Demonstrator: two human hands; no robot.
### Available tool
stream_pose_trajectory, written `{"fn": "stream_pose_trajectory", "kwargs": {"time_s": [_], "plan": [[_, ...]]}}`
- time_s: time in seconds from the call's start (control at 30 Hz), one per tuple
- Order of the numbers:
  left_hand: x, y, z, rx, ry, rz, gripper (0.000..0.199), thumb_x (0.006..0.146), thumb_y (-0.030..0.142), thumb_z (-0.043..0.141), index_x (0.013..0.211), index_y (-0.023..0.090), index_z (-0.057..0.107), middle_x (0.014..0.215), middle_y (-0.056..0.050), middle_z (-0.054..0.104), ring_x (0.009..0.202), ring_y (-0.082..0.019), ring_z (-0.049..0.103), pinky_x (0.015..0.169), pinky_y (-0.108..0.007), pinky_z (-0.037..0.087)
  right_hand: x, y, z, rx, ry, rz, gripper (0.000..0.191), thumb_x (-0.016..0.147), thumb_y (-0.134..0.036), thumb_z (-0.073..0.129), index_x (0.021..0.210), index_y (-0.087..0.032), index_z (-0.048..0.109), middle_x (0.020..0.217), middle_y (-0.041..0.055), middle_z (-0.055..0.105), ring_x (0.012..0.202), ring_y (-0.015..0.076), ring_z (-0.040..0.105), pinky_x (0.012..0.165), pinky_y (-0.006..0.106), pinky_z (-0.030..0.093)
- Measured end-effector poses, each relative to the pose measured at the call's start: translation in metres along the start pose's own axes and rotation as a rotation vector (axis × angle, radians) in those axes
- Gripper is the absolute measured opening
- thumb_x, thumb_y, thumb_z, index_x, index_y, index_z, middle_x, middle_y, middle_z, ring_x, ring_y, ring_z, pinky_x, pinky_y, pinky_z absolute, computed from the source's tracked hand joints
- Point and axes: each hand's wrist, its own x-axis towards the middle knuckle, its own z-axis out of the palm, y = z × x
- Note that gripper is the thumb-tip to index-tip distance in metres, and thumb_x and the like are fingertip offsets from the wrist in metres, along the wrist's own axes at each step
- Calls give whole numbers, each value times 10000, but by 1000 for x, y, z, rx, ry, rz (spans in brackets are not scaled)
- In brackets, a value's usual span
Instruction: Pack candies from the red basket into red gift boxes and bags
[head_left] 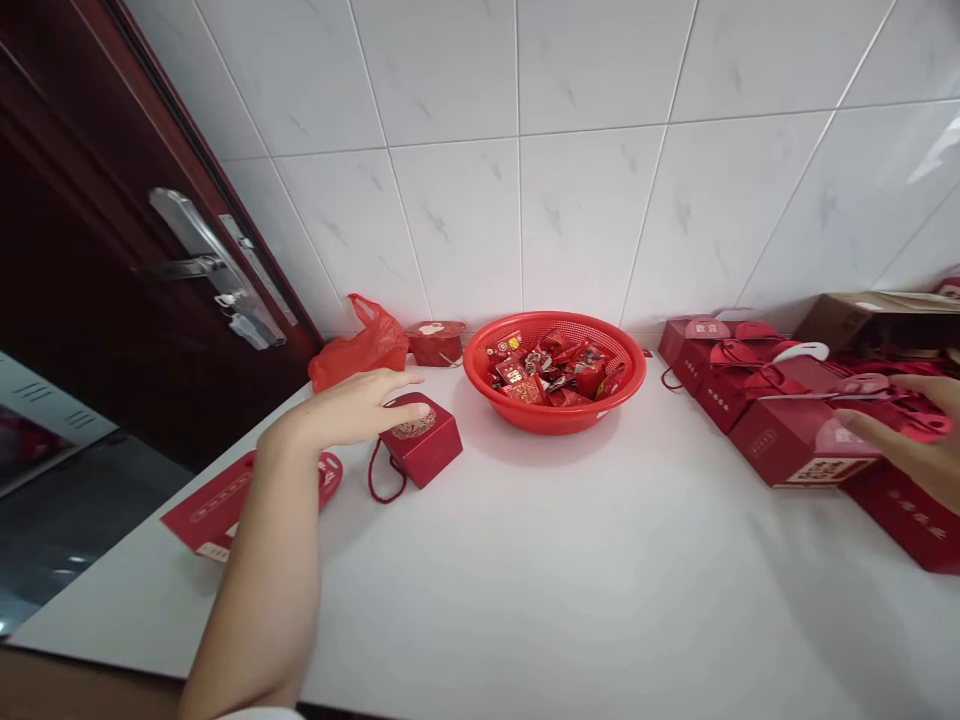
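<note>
1. Left of the basket, my left hand is spread loosely over the small box, maybe steadying it.
2. Right of the basket, my right hand is among the boxes, thumb wide; whether it's gripping, I can't tell.
3. Round plastic mesh keeps shiny packets gathered; smooth small box, twisted cord.

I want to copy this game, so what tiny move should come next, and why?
Perhaps close the right hand gently on one of the red boxes. Its thumb and fingers look spread over them, though the blur hides whether it touches. The left hand is over at the small box, across the table.
</note>
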Motion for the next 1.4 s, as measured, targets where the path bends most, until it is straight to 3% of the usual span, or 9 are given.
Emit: {"fn": "stream_pose_trajectory", "kwargs": {"time_s": [0.1,0.23,0.43,0.57,0.7,0.87,1.0,1.17,1.4], "plan": [[11,-15,8,22,9,-151,824,888,676,422,1547,183,390,1621,-106,354,1469,-326,376,1166,-417,359,-3,-71,-24,198,-118,-122,649,831,-635,430,1259,-185,618,1234,219,663,1014,391,641,785,486,487],[29,-27,18,-4,-43,-201,867,848,683,505,1539,171,397,1599,-121,389,1426,-329,443,1107,-375,427,-18,-143,-38,431,-325,-401,599,850,-601,479,1280,-209,618,1117,137,716,717,267,670,751,426,503],[37,-29,22,-60,-41,-133,845,828,634,569,1502,142,437,1580,-143,417,1394,-330,481,1050,-344,462,-28,-200,-37,613,-549,-682,459,915,-511,514,1249,-216,624,962,79,730,778,238,686,707,346,502],[48,-36,26,-102,-5,-155,737,820,479,577,1474,155,475,1531,-162,486,1360,-308,527,1049,-335,459,-25,-226,-36,725,-633,-756,438,898,-452,575,1266,-221,634,1105,79,721,825,218,688,712,319,506],[53,-39,27,-286,-53,-47,725,711,266,607,1416,118,522,1252,-140,695,1089,-272,680,915,-323,529,-20,-242,-34,755,-675,-786,427,897,-442,591,1241,-196,654,1061,82,724,859,225,681,728,315,496],[37,-21,23,-430,-165,280,560,714,353,660,1234,143,663,1020,-67,742,960,-242,685,880,-334,532,-14,-248,-27,825,-718,-810,396,910,-461,591,1194,-196,665,925,60,717,847,220,666,726,311,487],[31,-6,25,-222,-196,215,596,731,492,702,1234,173,676,1278,-115,682,1128,-270,647,920,-326,510,-13,-248,-18,874,-768,-809,413,910,-491,588,1186,-194,669,997,74,725,852,215,670,748,319,498],[39,4,33,-129,-353,253,444,678,417,751,1043,163,744,933,-53,732,854,-227,669,713,-271,498,-12,-244,-13,879,-775,-793,425,888,-486,605,1186,-192,680,1172,98,709,882,226,681,772,339,515],[1,45,35,-422,-185,759,52,792,145,670,812,170,710,817,-5,633,715,-114,592,696,-214,486,-7,-233,-14,991,-779,-831,479,944,-500,554,1287,-177,634,1151,102,722,882,209,686,757,311,514]]}}
